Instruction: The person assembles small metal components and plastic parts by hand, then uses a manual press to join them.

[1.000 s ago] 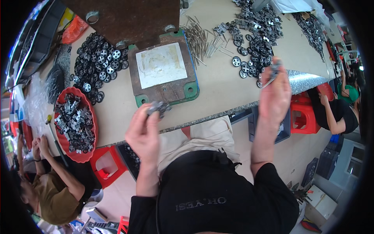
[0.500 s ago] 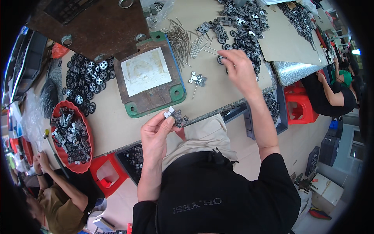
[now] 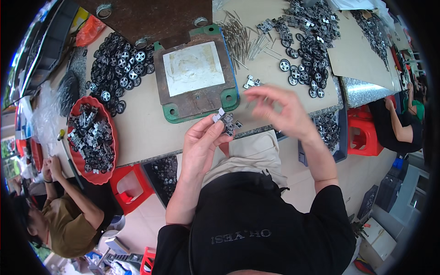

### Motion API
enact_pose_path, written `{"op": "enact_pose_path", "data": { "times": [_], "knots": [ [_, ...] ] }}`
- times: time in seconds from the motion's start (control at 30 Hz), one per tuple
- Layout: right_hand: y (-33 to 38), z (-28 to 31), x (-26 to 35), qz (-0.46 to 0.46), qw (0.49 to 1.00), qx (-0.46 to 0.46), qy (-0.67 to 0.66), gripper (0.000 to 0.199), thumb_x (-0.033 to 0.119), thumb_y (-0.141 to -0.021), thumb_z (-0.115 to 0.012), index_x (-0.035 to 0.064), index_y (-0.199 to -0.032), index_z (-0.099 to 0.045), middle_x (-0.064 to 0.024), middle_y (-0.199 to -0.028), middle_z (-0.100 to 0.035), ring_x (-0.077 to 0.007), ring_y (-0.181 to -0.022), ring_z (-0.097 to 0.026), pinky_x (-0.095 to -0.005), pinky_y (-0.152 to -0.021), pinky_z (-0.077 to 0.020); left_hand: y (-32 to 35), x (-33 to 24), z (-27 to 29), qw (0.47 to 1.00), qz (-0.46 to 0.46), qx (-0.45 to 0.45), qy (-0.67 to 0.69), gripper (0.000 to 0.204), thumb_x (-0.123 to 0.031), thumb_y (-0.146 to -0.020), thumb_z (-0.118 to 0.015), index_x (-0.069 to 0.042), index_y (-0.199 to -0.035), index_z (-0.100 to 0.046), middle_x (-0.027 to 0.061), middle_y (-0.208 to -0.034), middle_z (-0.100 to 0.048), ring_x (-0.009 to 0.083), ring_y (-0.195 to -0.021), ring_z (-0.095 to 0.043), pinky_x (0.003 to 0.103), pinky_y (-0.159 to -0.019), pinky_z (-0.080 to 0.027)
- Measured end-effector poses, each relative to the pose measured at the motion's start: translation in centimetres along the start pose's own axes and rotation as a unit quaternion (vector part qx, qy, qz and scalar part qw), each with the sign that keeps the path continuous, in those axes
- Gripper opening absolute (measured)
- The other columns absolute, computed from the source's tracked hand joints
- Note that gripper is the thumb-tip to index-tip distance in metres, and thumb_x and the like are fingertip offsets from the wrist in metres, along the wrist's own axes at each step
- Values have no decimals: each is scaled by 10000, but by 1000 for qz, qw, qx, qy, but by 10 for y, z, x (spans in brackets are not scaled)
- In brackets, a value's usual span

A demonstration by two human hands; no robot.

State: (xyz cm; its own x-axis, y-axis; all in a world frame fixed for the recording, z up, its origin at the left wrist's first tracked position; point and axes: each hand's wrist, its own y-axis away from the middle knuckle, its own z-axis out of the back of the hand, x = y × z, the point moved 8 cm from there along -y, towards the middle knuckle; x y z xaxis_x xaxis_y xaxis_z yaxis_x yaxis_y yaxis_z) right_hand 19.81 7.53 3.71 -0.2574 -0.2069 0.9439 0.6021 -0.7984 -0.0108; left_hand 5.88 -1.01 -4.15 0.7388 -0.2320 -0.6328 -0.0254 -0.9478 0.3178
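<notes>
My left hand (image 3: 201, 143) pinches a small grey toy-chassis-like part (image 3: 228, 123) just in front of the press plate's near edge. My right hand (image 3: 285, 112) hangs over the table to the right of it, smeared by motion; whether anything is between its fingers I cannot make out. Close to the right fingertips, a similar part (image 3: 251, 82) lies on the table, partly covered by the hand. Beyond it are scattered metal pins (image 3: 238, 39) and, to the right, a heap of small black wheels with silver spokes (image 3: 304, 73).
A heavy metal base plate (image 3: 197, 106) with green corners stands mid-table under a rusty block (image 3: 156, 20). More black wheels (image 3: 120, 64) lie to its left, near a red basin (image 3: 114, 153) of grey parts. A person (image 3: 73, 220) sits at left, another (image 3: 403, 123) at right.
My right hand has come away from the wheel heap, toward me and my left hand. My left hand still holds the grey part. The whole view has shifted a little.
</notes>
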Motion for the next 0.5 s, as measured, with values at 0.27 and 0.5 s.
{"op": "enact_pose_path", "data": {
  "times": [0.27, 0.5],
  "knots": [
    [13, -52, -31, -172, 943, 28, -282, 288, 96, -851, -585, -25, -1109, -542, -21, -828, -613, -51, -752, -563, -197, -625, -462, 3, 1, -2, 999, 12, -3, 33, 287, -51, -868, -548, 30, -1142, -533, 122, -1014, -611, 174, -820, -635, 273, -740, -551],
    [18, -51, -13, -104, 977, -9, -188, 285, 37, -834, -590, -32, -1108, -554, -28, -831, -611, -66, -736, -555, -216, -622, -468, 5, 2, 2, 997, -36, -13, -59, 304, -49, -863, -554, 28, -1155, -527, 115, -993, -622, 159, -784, -641, 253, -647, -558]
  ]
}}
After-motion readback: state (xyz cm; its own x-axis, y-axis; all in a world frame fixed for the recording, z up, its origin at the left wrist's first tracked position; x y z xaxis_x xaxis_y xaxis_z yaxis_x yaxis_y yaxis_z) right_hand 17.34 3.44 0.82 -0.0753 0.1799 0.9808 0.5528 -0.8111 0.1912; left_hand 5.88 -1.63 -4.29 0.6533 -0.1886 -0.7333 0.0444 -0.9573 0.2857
